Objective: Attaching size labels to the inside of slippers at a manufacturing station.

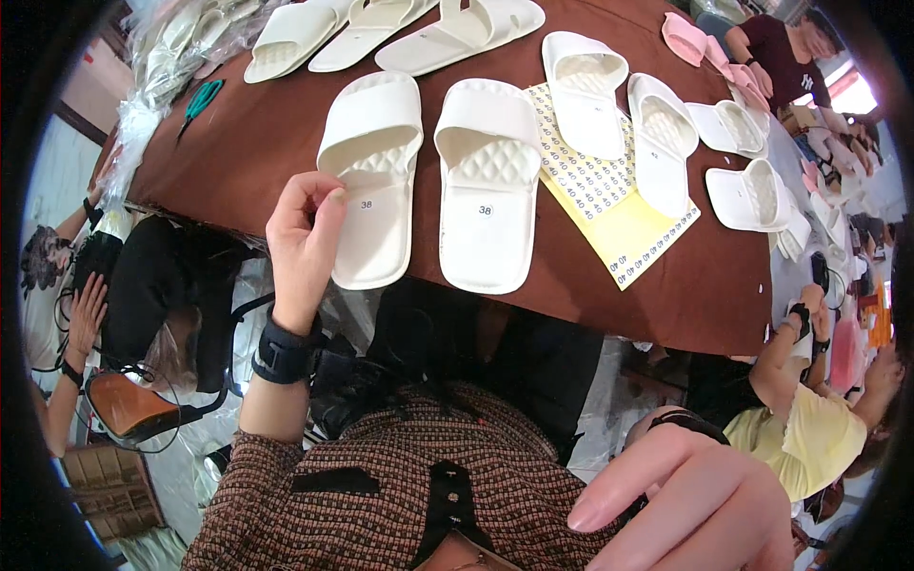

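Observation:
Two white slide slippers with quilted footbeds lie side by side at the table's near edge, toes away from me. Each bears a small round printed sticker on its heel. My left hand point(305, 249) is closed at the outer edge of the left slipper point(373, 243), thumb and forefinger pinching beside its strap. The right slipper point(486, 238) lies untouched. Close to the camera at lower right is my right hand point(690, 504), raised off the table, fingers stretched out and apart; nothing shows in it.
Yellow sticker sheets point(609, 224) lie right of the pair, partly under other white slippers point(664, 143). More white slippers point(457, 36) line the far side. Green-handled scissors point(202, 98) and plastic-bagged slippers point(181, 38) are at left. Pink slippers point(685, 38) lie far right. People sit on both sides.

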`<state>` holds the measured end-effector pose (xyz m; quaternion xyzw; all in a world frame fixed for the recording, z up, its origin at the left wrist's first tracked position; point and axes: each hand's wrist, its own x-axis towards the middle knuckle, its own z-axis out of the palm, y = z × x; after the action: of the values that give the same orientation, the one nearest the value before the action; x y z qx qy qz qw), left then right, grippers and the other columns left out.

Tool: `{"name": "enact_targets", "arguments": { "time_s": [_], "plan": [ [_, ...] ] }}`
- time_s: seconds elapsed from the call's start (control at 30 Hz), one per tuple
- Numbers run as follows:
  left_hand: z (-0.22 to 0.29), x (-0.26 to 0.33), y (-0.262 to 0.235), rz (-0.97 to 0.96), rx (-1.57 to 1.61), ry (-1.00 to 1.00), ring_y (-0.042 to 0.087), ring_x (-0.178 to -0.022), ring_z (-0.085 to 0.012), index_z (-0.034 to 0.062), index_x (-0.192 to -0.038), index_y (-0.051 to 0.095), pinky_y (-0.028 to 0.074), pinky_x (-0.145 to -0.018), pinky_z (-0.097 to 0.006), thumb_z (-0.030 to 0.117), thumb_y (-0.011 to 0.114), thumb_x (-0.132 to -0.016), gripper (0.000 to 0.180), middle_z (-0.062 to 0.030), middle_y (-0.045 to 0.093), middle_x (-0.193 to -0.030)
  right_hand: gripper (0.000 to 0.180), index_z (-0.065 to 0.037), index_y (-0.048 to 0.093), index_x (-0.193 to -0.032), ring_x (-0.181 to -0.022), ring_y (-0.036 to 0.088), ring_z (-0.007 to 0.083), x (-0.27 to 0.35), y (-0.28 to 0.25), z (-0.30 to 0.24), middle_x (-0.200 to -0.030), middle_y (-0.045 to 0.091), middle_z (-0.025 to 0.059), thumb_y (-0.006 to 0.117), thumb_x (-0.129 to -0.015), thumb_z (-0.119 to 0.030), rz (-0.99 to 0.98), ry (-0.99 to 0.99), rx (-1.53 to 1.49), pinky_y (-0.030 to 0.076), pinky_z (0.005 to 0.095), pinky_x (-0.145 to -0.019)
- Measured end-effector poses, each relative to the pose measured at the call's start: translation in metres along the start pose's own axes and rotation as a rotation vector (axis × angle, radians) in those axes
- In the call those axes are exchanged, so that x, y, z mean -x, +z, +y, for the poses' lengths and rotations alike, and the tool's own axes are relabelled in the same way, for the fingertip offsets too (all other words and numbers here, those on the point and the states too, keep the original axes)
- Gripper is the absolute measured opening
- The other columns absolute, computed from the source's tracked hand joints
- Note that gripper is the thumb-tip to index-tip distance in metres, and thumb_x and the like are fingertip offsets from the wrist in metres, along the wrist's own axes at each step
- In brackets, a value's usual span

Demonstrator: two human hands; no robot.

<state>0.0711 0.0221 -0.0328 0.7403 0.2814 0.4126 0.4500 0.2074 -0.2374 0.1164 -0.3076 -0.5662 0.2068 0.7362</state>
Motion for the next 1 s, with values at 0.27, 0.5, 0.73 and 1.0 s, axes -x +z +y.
{"name": "enact_targets", "arguments": {
  "time_s": [0.27,0.5,0.73,1.0],
  "plan": [
    [-0.009,0.001,-0.001,0.027,-0.054,0.013,0.052,-0.086,-0.0033,0.0007,-0.104,0.061,0.043,-0.076,-0.019,0.004,0.056,-0.097,0.01,0.0024,0.06,-0.092,0.013,-0.031,0.073,-0.078,-0.078,0.06,0.022,0.0,-0.017,0.002,-0.093,0.061,0.0024,0.069,-0.089,-0.035,-0.263,0.07,-0.006,0.048,0.0396,-0.072],
    [0.001,-0.001,0.002,0.067,-0.071,0.06,0.049,-0.081,-0.0027,0.001,-0.1,0.062,0.042,-0.072,-0.019,0.0,0.059,-0.092,0.008,0.0041,0.056,-0.086,0.024,-0.015,0.061,-0.084,-0.063,0.052,0.0194,-0.005,-0.009,0.003,-0.076,0.056,0.0034,0.05,-0.101,-0.027,0.072,0.131,0.127,0.049,0.0343,-0.067],
    [0.027,0.003,0.015,-0.036,-0.371,0.502,0.06,-0.094,-0.0285,0.0056,-0.094,0.066,0.045,-0.089,-0.039,-0.001,0.068,-0.076,0.019,-0.0076,0.067,-0.099,0.019,0.002,0.061,-0.099,-0.082,0.059,0.0171,-0.022,-0.06,0.087,-0.095,0.061,0.0082,0.065,-0.081,0.008,-0.025,0.223,0.758,0.048,0.0281,-0.077],
    [0.038,0.008,0.036,-0.433,-0.474,0.58,0.055,-0.11,-0.0281,0.0141,-0.111,0.071,0.042,-0.094,-0.041,0.011,0.074,-0.075,0.036,-0.0047,0.062,-0.121,0.015,0.0,0.063,-0.098,-0.093,0.058,0.0307,-0.01,-0.069,0.152,-0.095,0.058,0.0133,0.064,-0.083,0.0,-0.139,0.464,0.885,0.05,0.0366,-0.075]
  ]
}}
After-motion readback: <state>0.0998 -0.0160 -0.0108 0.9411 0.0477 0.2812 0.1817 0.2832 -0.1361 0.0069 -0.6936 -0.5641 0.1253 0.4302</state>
